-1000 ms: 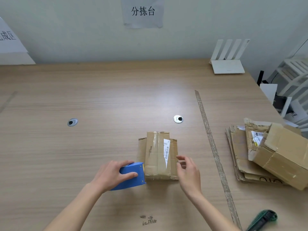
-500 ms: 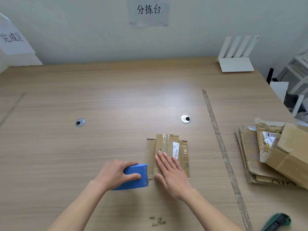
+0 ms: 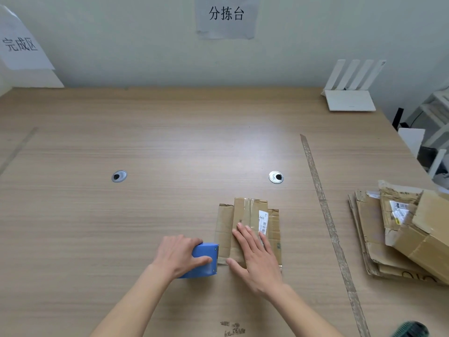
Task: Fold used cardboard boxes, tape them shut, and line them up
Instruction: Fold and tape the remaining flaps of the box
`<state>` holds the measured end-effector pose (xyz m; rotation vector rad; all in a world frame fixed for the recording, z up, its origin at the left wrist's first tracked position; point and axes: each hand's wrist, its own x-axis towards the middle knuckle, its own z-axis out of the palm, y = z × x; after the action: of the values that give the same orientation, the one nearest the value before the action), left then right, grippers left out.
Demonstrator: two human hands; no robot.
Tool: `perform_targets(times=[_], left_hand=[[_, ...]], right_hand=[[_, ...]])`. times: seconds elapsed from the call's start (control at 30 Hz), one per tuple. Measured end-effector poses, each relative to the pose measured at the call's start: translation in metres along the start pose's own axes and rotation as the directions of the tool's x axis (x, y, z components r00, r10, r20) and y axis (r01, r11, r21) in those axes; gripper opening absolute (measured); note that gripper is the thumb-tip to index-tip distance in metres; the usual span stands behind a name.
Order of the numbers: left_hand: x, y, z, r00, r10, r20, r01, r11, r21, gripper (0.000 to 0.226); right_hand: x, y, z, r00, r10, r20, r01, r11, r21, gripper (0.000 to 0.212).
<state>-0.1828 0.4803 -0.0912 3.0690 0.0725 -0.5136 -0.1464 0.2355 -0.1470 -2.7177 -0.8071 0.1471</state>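
- The left hand [image 3: 181, 255] grasps a blue tape dispenser [image 3: 204, 261], fingers over its top and thumb curled along its near side; the dispenser's front edge touches the left edge of the folded box [image 3: 247, 220].
- The right hand [image 3: 257, 254] lies flat with straight fingers on that box, pressing it to the counter [image 3: 170, 142]; it grips nothing.
- The folded box lies just right of the left hand and directly under the right one, its flaps laid over the middle and a white barcode label [image 3: 263, 221] just beyond the right fingertips.
- Shiny tape shows along the box's centre, but whether that is old tape or new I cannot tell.
- Judging from this, folding of this box looks done and taping is only at its start: the dispenser is at the box's edge, not yet across the flaps.
- Well off to the right of the right hand, past a worn tape strip [image 3: 325, 207] stuck on the counter, a pile of flattened cardboard [image 3: 374, 229] and a still-bulky box [image 3: 427, 237] wait to be handled.
- No row of finished boxes is in view, so lining up seems wholly ahead, and most of the task remains.
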Motion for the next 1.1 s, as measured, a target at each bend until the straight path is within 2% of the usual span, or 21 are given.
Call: perform_targets(times=[0.23,0.5,0.63,0.77,0.93,1.1], left_hand=[[0.008,0.007,0.008,0.996,-0.027,-0.09,0.029,0.999,0.023,0.076],[0.007,0.035,0.003,0.994,-0.034,-0.102,0.055,0.975,0.216,0.057],[0.007,0.053,-0.006,0.998,-0.053,-0.046,0.062,0.97,0.237,0.047],[0.008,0.055,-0.01,0.995,-0.07,-0.073,0.087,0.96,0.265,0.046],[0.008,0.044,-0.003,0.99,-0.078,-0.121,0.104,0.969,0.225,0.049],[-0.005,0.011,0.022,0.953,-0.087,-0.291,0.095,0.995,0.014,0.059]], right_hand=[[0.002,-0.003,0.003,0.999,0.028,-0.033,-0.027,0.999,0.031,0.078],[0.004,-0.015,0.006,0.989,0.077,-0.123,-0.073,0.997,0.037,0.078],[0.006,-0.019,0.006,0.99,0.091,-0.113,-0.086,0.995,0.042,0.077],[0.007,-0.023,0.004,0.989,0.108,-0.098,-0.103,0.993,0.058,0.076],[0.003,-0.022,0.004,0.991,0.095,-0.09,-0.089,0.994,0.063,0.077],[0.005,-0.028,0.004,0.983,0.139,-0.116,-0.136,0.99,0.03,0.072]])
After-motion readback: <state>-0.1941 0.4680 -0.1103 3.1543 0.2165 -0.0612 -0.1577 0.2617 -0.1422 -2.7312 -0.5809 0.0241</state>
